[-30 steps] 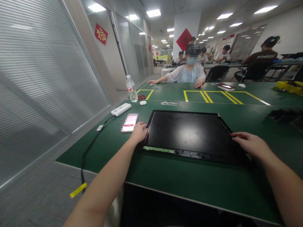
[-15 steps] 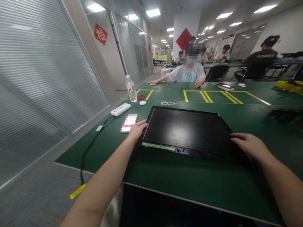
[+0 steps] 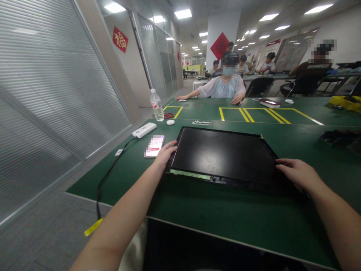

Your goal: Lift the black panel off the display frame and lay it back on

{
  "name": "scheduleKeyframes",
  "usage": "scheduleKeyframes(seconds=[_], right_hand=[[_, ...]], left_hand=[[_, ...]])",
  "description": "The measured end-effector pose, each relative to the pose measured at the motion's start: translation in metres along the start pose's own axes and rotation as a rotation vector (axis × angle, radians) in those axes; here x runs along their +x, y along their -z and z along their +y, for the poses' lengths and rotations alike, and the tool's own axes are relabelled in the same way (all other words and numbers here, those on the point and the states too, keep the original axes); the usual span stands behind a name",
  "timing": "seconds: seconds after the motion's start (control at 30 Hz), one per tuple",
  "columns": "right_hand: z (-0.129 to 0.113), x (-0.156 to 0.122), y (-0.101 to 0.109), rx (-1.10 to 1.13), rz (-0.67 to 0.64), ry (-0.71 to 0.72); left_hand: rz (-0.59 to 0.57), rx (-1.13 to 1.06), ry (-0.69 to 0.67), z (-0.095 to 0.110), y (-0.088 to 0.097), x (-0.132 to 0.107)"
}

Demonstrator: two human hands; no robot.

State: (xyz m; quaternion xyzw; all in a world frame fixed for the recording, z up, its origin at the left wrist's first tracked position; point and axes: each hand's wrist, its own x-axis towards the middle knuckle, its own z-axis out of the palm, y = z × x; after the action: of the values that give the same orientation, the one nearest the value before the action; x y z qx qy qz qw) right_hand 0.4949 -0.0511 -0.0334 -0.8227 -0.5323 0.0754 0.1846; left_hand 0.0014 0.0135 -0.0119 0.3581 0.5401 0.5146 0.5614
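A black flat display panel (image 3: 222,150) lies in front of me on the green table, with a strip of green circuit board (image 3: 190,174) along the left part of its near edge. At its left side, my left hand (image 3: 166,152) holds the frame, fingers on the rim and thumb out of sight. My right hand (image 3: 296,171) grips the opposite side, its fingers curled at the edge. A phone (image 3: 154,146) with a lit screen lies just left of my left hand.
Beyond the panel are a white power bank (image 3: 144,130) with a black strap, a water bottle (image 3: 156,105), red-handled scissors (image 3: 169,116), a white earbud case (image 3: 170,122) and a grey caliper-like tool (image 3: 202,122). Dark material (image 3: 342,139) lies at right. A masked person (image 3: 222,86) sits opposite.
The fingers of my left hand have shifted slightly on the panel's left rim and look a little more spread. The panel and my right hand keep their places.
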Motion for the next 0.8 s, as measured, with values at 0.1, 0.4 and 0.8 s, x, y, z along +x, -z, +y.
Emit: scheduleKeyframes(seconds=[0.1, 0.4, 0.8], right_hand=[[-0.001, -0.001, 0.001, -0.003, -0.014, 0.001], [0.007, 0.004, -0.003, -0.025, -0.023, 0.037], [0.008, 0.006, -0.003, -0.051, -0.050, 0.021]], left_hand=[[-0.019, -0.029, 0.018, -0.002, 0.001, 0.004], [-0.048, -0.079, 0.090, -0.002, 0.002, 0.008], [-0.063, 0.027, 0.082, 0.006, -0.004, -0.012]])
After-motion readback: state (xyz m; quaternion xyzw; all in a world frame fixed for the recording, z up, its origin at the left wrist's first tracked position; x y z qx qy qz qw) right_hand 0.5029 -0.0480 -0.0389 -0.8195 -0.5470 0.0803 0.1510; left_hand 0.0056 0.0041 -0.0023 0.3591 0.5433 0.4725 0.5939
